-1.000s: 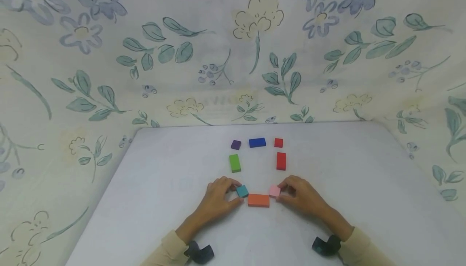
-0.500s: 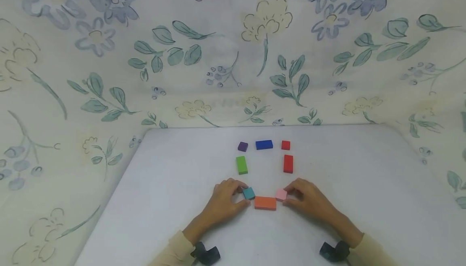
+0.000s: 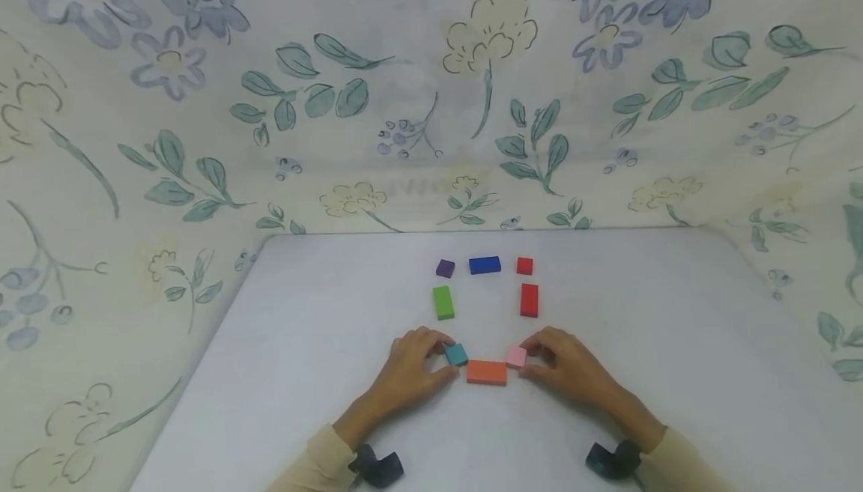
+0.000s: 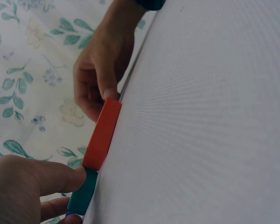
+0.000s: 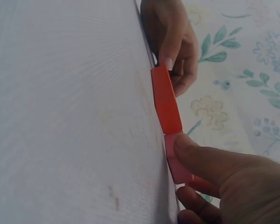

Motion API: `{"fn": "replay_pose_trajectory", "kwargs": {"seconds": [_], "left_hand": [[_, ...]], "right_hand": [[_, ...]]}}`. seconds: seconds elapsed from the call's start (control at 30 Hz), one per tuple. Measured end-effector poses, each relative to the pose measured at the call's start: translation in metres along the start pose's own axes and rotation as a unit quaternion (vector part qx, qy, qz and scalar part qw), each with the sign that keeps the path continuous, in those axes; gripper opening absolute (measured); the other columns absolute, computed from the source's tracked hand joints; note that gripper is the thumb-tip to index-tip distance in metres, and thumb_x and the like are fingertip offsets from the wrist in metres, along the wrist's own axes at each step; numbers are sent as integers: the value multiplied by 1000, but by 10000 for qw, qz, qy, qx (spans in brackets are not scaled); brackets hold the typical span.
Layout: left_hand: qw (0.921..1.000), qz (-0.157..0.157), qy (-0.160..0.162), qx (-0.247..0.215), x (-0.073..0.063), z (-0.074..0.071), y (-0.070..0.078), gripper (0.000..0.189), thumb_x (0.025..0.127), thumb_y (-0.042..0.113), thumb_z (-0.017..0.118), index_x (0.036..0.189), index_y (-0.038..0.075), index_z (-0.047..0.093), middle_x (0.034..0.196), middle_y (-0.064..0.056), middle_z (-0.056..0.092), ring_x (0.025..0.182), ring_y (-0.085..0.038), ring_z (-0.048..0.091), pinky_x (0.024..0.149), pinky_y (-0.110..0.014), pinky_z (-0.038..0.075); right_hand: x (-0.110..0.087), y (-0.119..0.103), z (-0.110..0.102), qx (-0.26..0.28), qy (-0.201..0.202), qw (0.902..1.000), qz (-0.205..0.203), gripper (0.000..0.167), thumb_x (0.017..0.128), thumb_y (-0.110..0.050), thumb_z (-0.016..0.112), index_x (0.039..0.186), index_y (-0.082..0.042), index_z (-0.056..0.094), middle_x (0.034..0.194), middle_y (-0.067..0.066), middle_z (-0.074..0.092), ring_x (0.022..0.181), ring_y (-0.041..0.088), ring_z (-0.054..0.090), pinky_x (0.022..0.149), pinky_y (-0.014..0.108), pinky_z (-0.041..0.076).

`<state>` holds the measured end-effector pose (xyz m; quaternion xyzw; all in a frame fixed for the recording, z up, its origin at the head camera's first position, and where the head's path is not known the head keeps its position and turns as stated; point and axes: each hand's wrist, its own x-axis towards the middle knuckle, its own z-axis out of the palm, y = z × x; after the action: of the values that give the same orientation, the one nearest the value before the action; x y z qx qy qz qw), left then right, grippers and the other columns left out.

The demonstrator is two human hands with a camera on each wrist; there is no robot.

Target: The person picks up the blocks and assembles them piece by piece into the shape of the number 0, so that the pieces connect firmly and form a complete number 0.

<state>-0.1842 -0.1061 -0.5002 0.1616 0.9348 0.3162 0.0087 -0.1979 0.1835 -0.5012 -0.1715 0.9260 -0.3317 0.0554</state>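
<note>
My left hand (image 3: 413,371) pinches a small teal block (image 3: 456,355) between thumb and fingers. In the left wrist view the thumb lies on the teal block (image 4: 83,191), whose end meets the orange block. Opposite it, my right hand (image 3: 568,367) pinches a small pink block (image 3: 516,356), seen in the right wrist view with the thumb over the pink block (image 5: 177,161). Between the two hands an oblong orange block (image 3: 486,373) lies on the white table, the teal and pink blocks at its far corners, turned at an angle to it.
Farther off, a green block (image 3: 443,302) and a long red block (image 3: 529,300) lie on either side. Behind them sit a purple cube (image 3: 445,268), a blue block (image 3: 485,265) and a red cube (image 3: 524,266). Floral cloth (image 3: 404,102) rises behind the table's far edge.
The head view shifts slightly right, then a little back. Both hands keep hold of their blocks, and the blocks stay in the same layout.
</note>
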Motion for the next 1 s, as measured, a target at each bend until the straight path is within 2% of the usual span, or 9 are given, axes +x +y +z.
{"fn": "replay_pose_trajectory", "kwargs": {"seconds": [0.2,0.4,0.57,0.83,1.0], "left_hand": [[10000,62,20,6,-1,4,-2,33,86,32,75,116,20,65,99,8,59,95,-9,51,82,-33,36],[10000,-27,-29,-57,-4,5,-3,34,86,32,75,116,20,65,98,9,58,92,-9,49,80,-32,35],[10000,-36,28,1,-3,4,-4,34,86,30,76,116,20,65,98,9,58,93,-9,49,81,-33,36],[10000,-26,26,9,1,0,0,32,86,28,76,115,19,65,98,7,58,93,-10,50,82,-34,37],[10000,-69,67,-19,2,4,-1,33,85,28,76,115,19,66,97,8,58,93,-10,50,82,-34,37]], "right_hand": [[-2,3,1,69,-4,10000,72,43,80,-33,84,118,-19,67,98,-10,64,89,7,57,80,22,53],[-3,7,-2,427,-302,9983,276,42,82,-34,82,118,-20,67,98,-10,64,88,9,57,78,20,52],[0,9,-7,622,-317,9974,186,40,84,-34,80,119,-19,68,97,-8,65,83,11,58,75,20,52],[2,9,-9,498,-370,9980,-91,41,84,-32,80,121,-18,67,100,-8,63,86,10,57,76,20,52],[1,7,-9,337,-351,9988,-82,34,84,-30,80,115,-19,68,99,-8,62,88,9,57,79,21,52]]}}
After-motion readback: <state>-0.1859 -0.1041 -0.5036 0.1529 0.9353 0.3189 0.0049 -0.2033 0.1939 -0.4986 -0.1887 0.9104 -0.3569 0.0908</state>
